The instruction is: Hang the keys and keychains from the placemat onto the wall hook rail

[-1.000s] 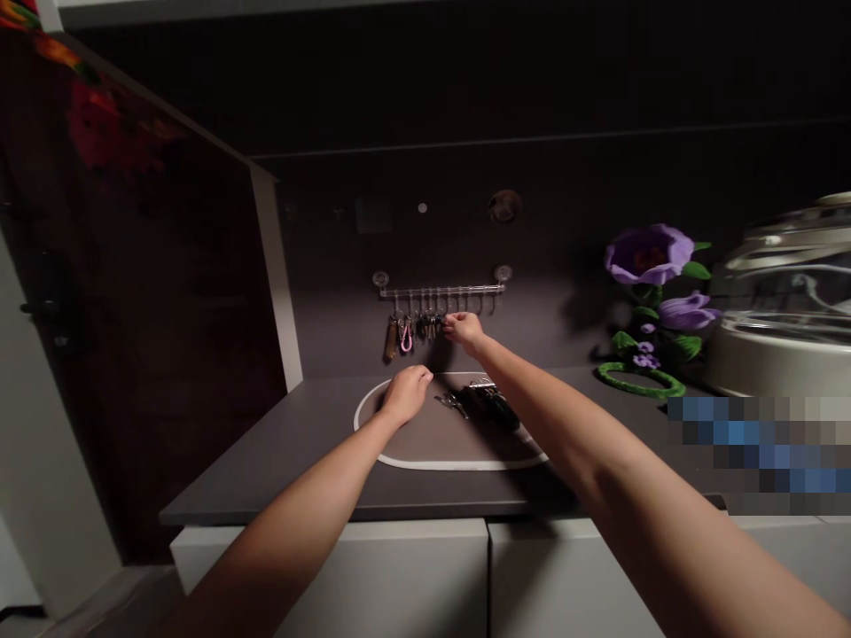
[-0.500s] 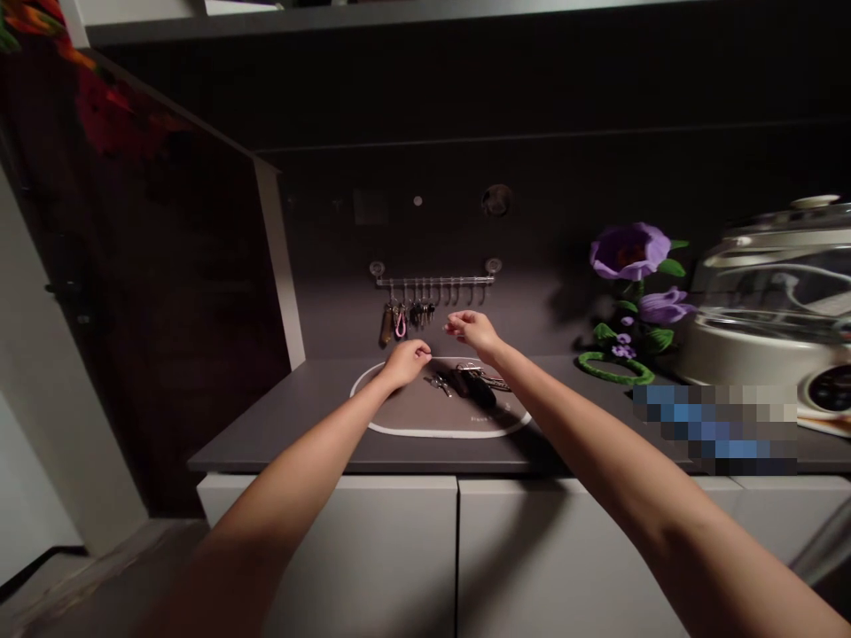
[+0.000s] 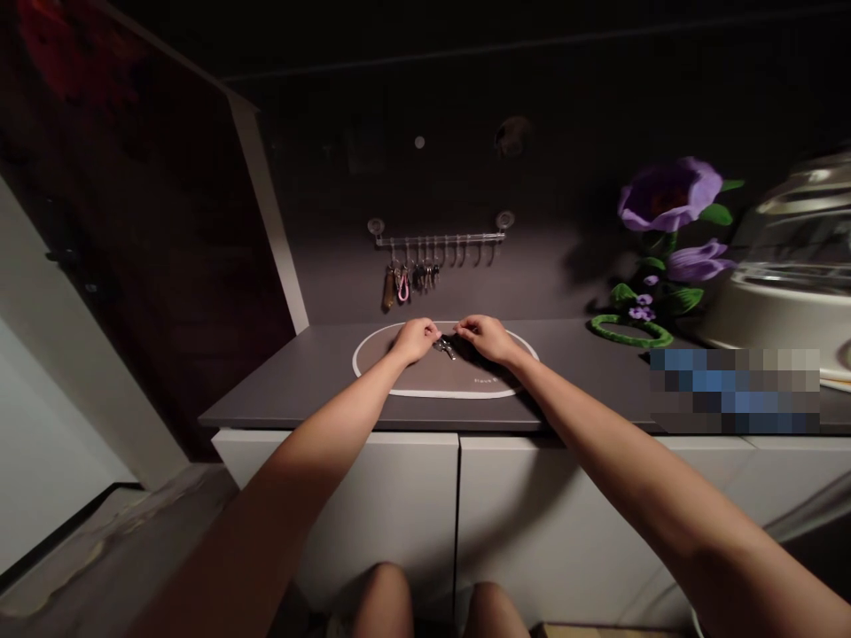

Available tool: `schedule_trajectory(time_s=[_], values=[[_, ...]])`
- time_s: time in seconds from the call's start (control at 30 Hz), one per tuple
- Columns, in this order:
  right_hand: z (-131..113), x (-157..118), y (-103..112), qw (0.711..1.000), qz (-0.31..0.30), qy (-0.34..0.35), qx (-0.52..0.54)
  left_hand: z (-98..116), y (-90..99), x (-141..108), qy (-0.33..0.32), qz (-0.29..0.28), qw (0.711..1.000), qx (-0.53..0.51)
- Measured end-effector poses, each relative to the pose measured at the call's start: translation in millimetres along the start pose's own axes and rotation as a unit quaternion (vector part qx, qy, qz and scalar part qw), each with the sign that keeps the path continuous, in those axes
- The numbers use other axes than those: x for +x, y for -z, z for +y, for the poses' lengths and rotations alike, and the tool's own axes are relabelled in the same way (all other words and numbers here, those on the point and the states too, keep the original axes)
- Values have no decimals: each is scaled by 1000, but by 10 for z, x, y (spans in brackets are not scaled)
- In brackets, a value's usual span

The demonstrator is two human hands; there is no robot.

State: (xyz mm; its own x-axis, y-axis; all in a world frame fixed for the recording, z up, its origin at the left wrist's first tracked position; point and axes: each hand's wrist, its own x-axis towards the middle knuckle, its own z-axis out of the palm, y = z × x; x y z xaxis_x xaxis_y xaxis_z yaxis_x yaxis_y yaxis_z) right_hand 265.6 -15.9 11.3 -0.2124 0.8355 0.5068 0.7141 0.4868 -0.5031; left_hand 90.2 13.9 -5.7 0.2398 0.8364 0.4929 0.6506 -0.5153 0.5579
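Over a grey-brown oval mat with a white rim, both my hands are low and close together. My left hand has its fingers pinched at the upper end of a small bunch of silvery keys, which lies at the mat's middle. My right hand is just right of those keys, fingers curled and thumb side toward the left hand; what its fingertips hold, if anything, cannot be made out. The right hand and its shadow cover the dark items on the mat.
Behind the mat, a clear hook rail on the wall carries several keys, a brown fob and a pink loop. To the right stand a purple fabric flower and a glass-topped appliance. White cabinet doors are below.
My right hand has come down from below the hook rail to the mat. My left hand has shifted slightly right to the keys. The view has tilted downward.
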Motion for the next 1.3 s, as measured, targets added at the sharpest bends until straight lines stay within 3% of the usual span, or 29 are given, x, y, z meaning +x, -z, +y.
schedule_trajectory(time_s=[0.2, 0.4, 0.63, 0.9, 1.3], values=[[-1, 40, -26, 993, -22, 56, -97, -37, -2, -11, 9, -29, 999, 25], [43, 82, -63, 983, -31, 104, -150, -51, -40, -25, 41, -50, 998, -13], [5, 67, -51, 979, -33, 109, -170, -70, -32, -32, 67, -53, 994, -75], [17, 60, -45, 977, -34, 124, -172, -25, 87, -54, 44, -47, 991, -114], [11, 54, -43, 979, -46, 123, -157, -76, 90, -3, -8, -54, 978, -200]])
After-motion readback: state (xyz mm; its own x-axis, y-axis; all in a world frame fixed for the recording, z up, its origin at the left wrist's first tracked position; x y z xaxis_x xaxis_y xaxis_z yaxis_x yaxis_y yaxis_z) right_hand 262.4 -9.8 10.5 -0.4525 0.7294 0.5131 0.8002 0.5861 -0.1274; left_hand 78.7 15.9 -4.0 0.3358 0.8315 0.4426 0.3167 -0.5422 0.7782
